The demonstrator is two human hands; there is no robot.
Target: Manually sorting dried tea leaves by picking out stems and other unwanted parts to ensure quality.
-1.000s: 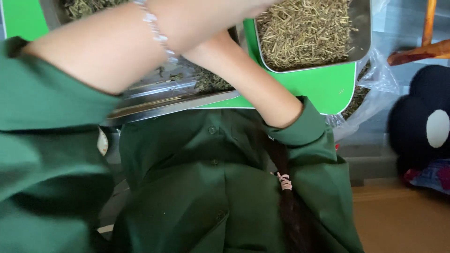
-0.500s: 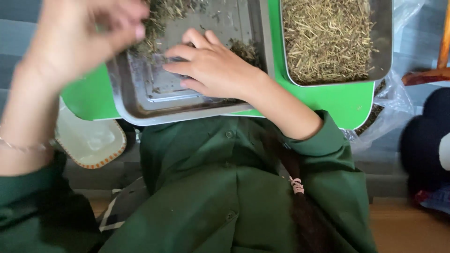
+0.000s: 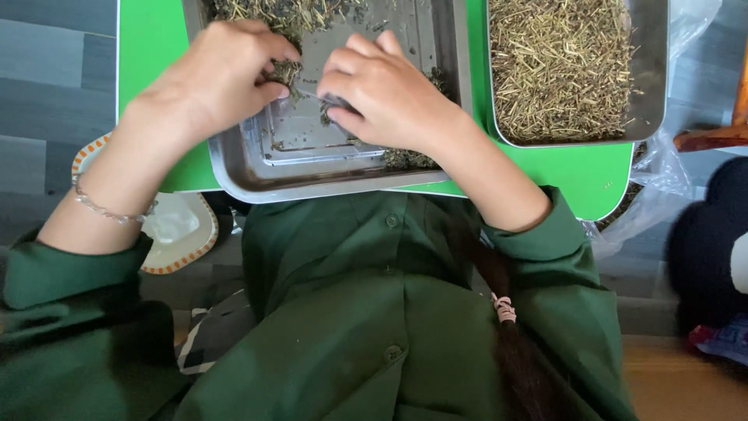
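Dried herb clump (image 3: pixel 284 72) sat pinched in your left hand (image 3: pixel 222 78), fingers closed on it over steel tray (image 3: pixel 249 168); looked light, brittle, crumbly, so you did best gripping it loosely by bunched middle. Right hand (image 3: pixel 389 97) curled closed over darker bits near tray centre. Second tray (image 3: pixel 653 86) of pale chopped stalks lay just beside, both on green table (image 3: pixel 148 86)
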